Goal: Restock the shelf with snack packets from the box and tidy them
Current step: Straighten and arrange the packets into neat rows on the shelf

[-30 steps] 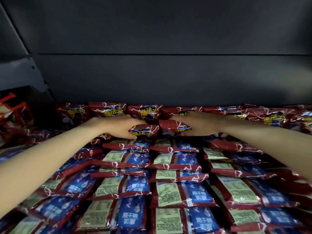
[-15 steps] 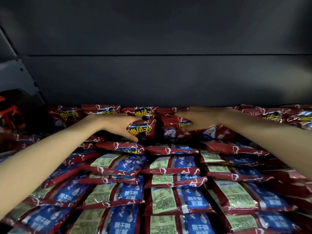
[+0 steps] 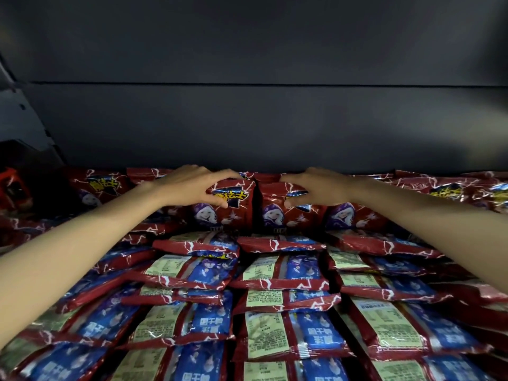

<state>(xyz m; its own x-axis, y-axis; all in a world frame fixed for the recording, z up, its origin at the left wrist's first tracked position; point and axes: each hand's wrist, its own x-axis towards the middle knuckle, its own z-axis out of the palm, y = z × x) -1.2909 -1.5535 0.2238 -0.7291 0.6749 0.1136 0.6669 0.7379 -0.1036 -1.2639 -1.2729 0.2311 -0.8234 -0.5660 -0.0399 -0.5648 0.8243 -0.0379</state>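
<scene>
Gripping upright red snack packets at back row of shelf: left hand pinches one packet, right hand pinches neighbour packet. Flat packets fill front.

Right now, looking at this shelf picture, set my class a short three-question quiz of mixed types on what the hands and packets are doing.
1. True or false: the left hand grips an upright red packet at its top.
2. The packets lying flat in front show which side up? A) printed backs with pale label panels B) fronts with the yellow logo
3. Fill in: the right hand pinches the upright packet beside it, which stands against the ____ of the shelf.

Key: 1 true; 2 A; 3 back wall
</scene>
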